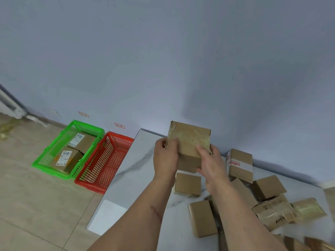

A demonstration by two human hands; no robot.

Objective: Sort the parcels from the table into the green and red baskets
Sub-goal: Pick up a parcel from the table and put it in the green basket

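Bright, even daylight floods in, a soft shadow darkens the blue wall (208,98) above the held parcel (189,142), glare shines off its tape, the fisheye bends the floor edges, and the parcels at lower right (290,212) smear with blur.

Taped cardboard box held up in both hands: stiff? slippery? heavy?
The taped box probably stays stiff: its edges look straight under the left hand and right hand. The glossy tape may be slick under the fingers. Likely light, since it is held by fingertips alone.
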